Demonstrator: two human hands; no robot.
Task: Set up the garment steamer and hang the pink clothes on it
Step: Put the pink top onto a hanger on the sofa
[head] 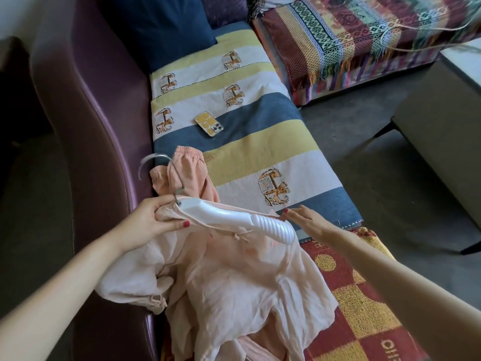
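Note:
A pale pink top (234, 287) lies crumpled on the sofa seat in front of me. A white plastic hanger (234, 217) with a metal hook (156, 165) sits across its neckline, one arm sticking out to the right. My left hand (153, 220) grips the top's neck fabric together with the hanger's middle. My right hand (307, 220) is at the fabric's edge by the hanger's right arm, fingers nearly straight, and seems to pinch it. Darker pink trousers (190, 175) lie just behind the hanger. No steamer is in view.
A phone in a yellow case (209, 123) lies on the striped elephant-print cover (260, 142). A blue cushion (161, 29) leans at the back. The purple sofa arm (99, 126) runs along the left. A dark low table (440, 131) stands on the right across grey floor.

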